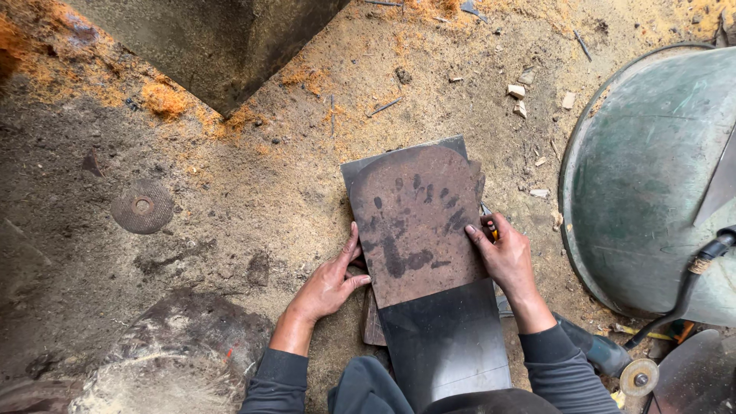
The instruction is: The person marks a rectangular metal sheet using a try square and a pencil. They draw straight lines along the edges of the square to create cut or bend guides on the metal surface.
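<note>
Two bare hands are seen, the left hand [328, 282] and the right hand [504, 257], both dusted with grime. Long dark grey sleeves [274, 378] are worn down to the wrists. Dark trousers [366, 389] are glimpsed at the lower edge.
</note>
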